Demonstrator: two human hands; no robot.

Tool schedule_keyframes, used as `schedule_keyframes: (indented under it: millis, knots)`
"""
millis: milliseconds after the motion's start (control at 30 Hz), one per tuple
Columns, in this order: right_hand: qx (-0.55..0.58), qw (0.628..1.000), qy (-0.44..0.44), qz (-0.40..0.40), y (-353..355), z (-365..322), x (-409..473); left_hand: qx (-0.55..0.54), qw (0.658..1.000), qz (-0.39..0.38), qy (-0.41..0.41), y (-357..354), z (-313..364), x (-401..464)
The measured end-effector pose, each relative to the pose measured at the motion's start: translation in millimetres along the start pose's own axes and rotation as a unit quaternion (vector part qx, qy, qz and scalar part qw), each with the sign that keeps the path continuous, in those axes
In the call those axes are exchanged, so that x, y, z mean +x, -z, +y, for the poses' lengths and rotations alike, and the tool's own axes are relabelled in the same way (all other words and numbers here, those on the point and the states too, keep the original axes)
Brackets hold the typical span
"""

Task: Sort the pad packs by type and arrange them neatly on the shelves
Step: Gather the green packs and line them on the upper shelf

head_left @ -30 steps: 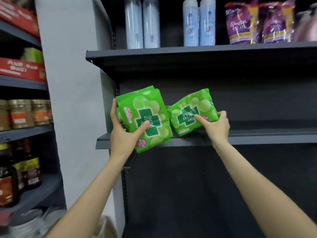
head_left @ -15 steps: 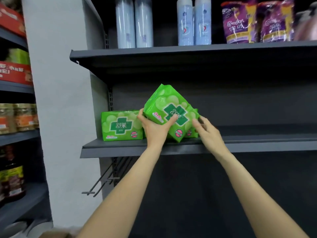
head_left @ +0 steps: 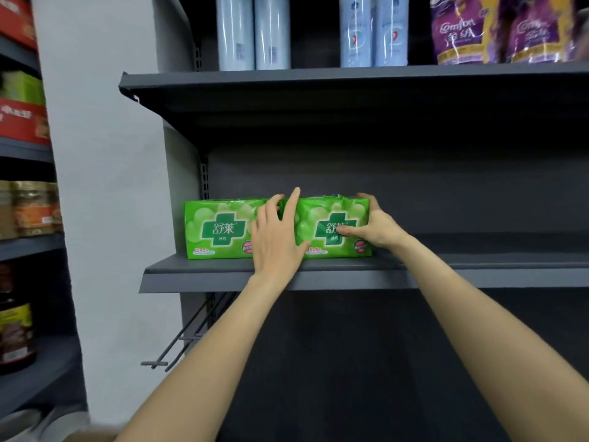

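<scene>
Two green pad packs stand upright side by side at the left end of the dark grey middle shelf (head_left: 478, 275). The left green pack (head_left: 220, 229) stands free. Against the seam between the two packs lies my left hand (head_left: 277, 240), flat, with its fingers spread. The right green pack (head_left: 331, 231) is held at its right end by my right hand (head_left: 376, 229), thumb across the front and fingers over the top corner. Whether more packs stand behind these two is hidden.
The upper shelf (head_left: 350, 79) carries pale spray cans (head_left: 253, 30), light blue bottles (head_left: 373, 30) and purple Comfort bags (head_left: 462, 30). A white wall column (head_left: 105, 186) stands to the left, with jars and red boxes on shelves beyond it. Metal hooks (head_left: 185, 339) stick out below the middle shelf.
The tilted pack that my left hand carried now stands upright next to the first pack. My left hand has let go and flattened on the fronts; my right hand has moved onto the pack's right end.
</scene>
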State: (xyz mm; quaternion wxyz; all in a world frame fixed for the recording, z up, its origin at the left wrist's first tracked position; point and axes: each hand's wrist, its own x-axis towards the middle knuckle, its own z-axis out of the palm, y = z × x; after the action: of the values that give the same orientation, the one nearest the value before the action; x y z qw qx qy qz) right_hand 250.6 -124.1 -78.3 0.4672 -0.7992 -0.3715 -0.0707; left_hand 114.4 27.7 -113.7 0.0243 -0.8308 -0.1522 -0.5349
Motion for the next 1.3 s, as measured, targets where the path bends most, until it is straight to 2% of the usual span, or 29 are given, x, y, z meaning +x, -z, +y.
schedule_keyframes:
  millis: [100,267,400,500,633,700,833,933,1067,1200,1300]
  knots:
    - [0.010,1.000,-0.002,-0.018,-16.0,-8.3,13.0,0.010,0.999,0.016,-0.031,-7.3,-17.6,-1.1]
    - [-0.016,1.000,0.002,0.005,-27.8,-12.8,10.4,-0.042,0.999,0.006,-0.008,-10.7,-23.0,-0.1]
    - [-0.095,0.989,0.021,0.111,-27.1,-12.2,-12.7,-0.105,0.992,-0.072,-0.002,-4.1,-21.4,-2.8]
    - [-0.159,0.968,0.067,0.184,-30.6,-13.9,-36.7,-0.103,0.985,-0.136,-0.008,4.7,-17.4,1.6]
    - [-0.150,0.968,0.116,0.165,-40.4,-18.7,-71.2,-0.117,0.973,-0.199,-0.002,18.3,-10.7,2.6]
    - [-0.139,0.967,0.150,0.155,-45.4,-23.0,-93.6,-0.130,0.972,-0.195,-0.003,28.6,-9.4,-8.9]
    - [-0.132,0.965,0.184,0.134,-55.9,-24.6,-151.1,-0.214,0.970,-0.112,-0.014,61.3,-8.4,-66.1]
    - [-0.154,0.964,0.191,0.098,-74.6,-18.3,-196.8,-0.236,0.968,-0.081,-0.017,82.8,-15.7,-123.9]
    - [-0.196,0.962,0.188,-0.003,-119.5,8.8,-249.4,-0.250,0.962,-0.109,0.036,88.1,-42.4,-199.9]
    - [-0.259,0.941,0.170,-0.137,-170.7,59.5,-295.5,-0.234,0.948,-0.195,0.093,78.4,-76.2,-276.7]
    - [-0.289,0.917,0.122,-0.246,-211.0,109.4,-331.2,-0.201,0.930,-0.270,0.146,67.2,-100.1,-345.7]
